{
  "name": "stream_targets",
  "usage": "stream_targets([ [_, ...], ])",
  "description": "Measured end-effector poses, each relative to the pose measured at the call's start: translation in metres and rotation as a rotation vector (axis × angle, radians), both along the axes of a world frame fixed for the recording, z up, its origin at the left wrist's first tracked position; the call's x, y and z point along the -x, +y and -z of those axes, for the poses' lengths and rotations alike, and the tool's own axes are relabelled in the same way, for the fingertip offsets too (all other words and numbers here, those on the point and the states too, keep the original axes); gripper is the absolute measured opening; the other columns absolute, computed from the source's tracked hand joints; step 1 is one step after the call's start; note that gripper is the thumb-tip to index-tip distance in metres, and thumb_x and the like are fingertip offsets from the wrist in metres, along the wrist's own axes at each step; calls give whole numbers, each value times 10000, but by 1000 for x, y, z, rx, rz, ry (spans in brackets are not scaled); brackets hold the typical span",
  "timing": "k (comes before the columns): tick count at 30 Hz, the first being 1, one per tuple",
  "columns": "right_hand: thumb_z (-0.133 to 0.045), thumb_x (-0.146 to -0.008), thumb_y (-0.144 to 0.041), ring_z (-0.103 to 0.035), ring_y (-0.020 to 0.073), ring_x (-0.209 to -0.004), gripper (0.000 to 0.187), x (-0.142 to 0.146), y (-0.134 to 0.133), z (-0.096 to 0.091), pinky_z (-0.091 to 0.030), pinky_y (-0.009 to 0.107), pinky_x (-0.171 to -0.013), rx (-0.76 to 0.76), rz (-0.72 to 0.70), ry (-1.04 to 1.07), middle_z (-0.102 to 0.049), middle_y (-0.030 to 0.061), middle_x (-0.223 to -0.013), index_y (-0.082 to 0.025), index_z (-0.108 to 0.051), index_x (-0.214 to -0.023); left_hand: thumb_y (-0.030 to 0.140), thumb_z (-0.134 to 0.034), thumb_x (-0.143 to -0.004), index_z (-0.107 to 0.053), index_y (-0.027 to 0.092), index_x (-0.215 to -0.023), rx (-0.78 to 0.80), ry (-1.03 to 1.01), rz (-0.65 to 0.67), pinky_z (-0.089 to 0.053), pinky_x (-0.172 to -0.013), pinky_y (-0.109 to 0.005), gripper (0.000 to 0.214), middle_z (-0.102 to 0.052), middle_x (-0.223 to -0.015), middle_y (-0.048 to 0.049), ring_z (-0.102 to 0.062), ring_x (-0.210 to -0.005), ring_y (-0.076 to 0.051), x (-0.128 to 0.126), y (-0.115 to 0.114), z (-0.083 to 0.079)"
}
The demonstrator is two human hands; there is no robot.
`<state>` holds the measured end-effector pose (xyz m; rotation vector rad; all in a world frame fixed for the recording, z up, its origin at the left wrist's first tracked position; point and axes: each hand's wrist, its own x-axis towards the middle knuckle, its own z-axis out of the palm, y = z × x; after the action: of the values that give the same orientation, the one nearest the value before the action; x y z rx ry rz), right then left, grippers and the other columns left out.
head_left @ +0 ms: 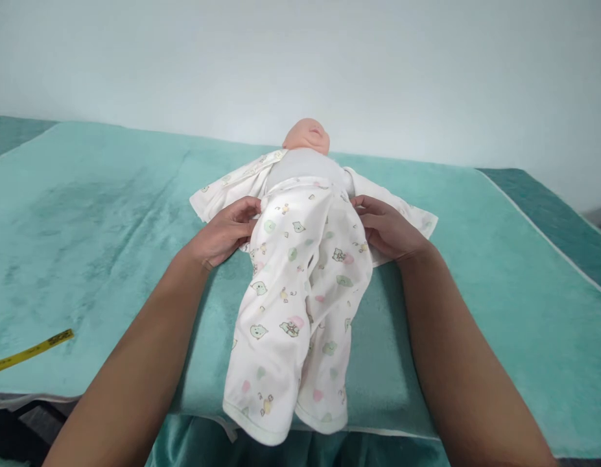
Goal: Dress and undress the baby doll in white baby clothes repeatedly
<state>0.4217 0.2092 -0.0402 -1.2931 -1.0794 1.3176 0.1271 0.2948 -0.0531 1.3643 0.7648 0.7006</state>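
A baby doll (307, 136) lies on its back, head toward the wall. White baby pants (281, 285) printed with small green and pink figures cover its legs, the waistband up over the lower belly. An open white baby shirt (397, 198) spreads out beneath the doll, its sleeves out to both sides. At the pants' left hip, my left hand (229, 227) is closed, thumb and fingers pinching the cloth edge. My right hand (385, 227) grips the opposite hip in the same way, its fingertips partly hidden behind the cloth. The doll's feet do not show.
A turquoise plush cover (110, 292) lies over the table, its front edge just under the trouser legs. On the near left sits a yellow strip with black print (32, 351). A pale wall (300, 58) rises right behind the doll's head.
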Motion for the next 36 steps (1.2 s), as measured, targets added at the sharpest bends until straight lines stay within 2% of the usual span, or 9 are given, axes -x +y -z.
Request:
stream_targets([
  [2, -751, -694, -343, -562, 147, -671, 246, 1, 0, 2, -480, 295, -602, -17, 15, 19, -590, -15, -761, -240, -601, -860, 218, -715, -681, -600, 217, -887, 21, -5, -36, -435, -581, -240, 236, -610, -915, -8, -571, -729, -128, -1, 0, 1],
  [5, -739, -729, -464, -530, 141, -632, 279, 3, 1, 5, -461, 301, -595, -61, 64, 19, -559, -14, -705, -230, -594, -773, 257, -720, -681, -601, 205, -847, 26, 17, -43, -428, -576, -252, 210, -613, -837, -8, -563, -695, -135, -2, -2, 0],
  [11, -737, -715, -529, -463, 133, -565, 340, 7, 7, 13, -387, 284, -521, -74, 126, -68, -499, -25, -637, -239, -561, -738, 256, -684, -687, -593, 197, -806, -11, 50, -42, -396, -557, -261, 161, -594, -754, 3, -533, -639, -129, -4, -6, 0],
  [15, -804, -633, -501, -482, 133, -585, 402, 8, 7, 12, -382, 268, -519, -79, 100, -86, -527, -34, -688, -258, -530, -801, 228, -643, -707, -522, 198, -726, -33, 15, -103, -354, -528, -241, 126, -534, -718, 19, -475, -605, -107, -6, -8, 4],
  [20, -823, -613, -399, -477, 124, -603, 389, 13, 4, 7, -382, 266, -525, -67, 30, -83, -567, -29, -761, -253, -539, -835, 250, -658, -693, -442, 204, -688, 3, 14, -179, -287, -487, -220, 221, -429, -637, 46, -377, -545, -87, -13, -12, 3],
  [27, -796, -609, -270, -423, 98, -578, 365, 35, 13, 9, -340, 231, -498, -185, 225, -50, -496, -62, -695, -241, -466, -762, 279, -650, -690, -399, 220, -735, 72, -32, -352, -256, -455, -197, 262, -369, -599, 68, -329, -506, -74, -28, -19, -5],
  [30, -784, -597, -243, -444, 109, -582, 378, 38, 16, 9, -352, 234, -500, -233, 212, 9, -512, -63, -710, -254, -462, -796, 214, -644, -676, -414, 221, -759, 96, -95, -373, -245, -445, -189, 244, -376, -587, 78, -306, -478, -63, -32, -22, -8],
  [33, -744, -609, -206, -404, 102, -536, 330, 36, 17, 9, -343, 234, -488, -276, 188, 46, -499, -70, -679, -258, -485, -805, 189, -621, -684, -425, 215, -745, 118, -168, -372, -242, -439, -189, 208, -374, -583, 77, -297, -465, -60, -33, -23, -9],
  [36, -704, -623, -180, -391, 99, -513, 288, 33, 17, 11, -326, 231, -478, -294, 188, 57, -499, -74, -662, -263, -508, -816, 167, -617, -677, -446, 211, -731, 69, -171, -383, -269, -456, -193, 185, -407, -608, 67, -343, -495, -69, -33, -21, -6],
])
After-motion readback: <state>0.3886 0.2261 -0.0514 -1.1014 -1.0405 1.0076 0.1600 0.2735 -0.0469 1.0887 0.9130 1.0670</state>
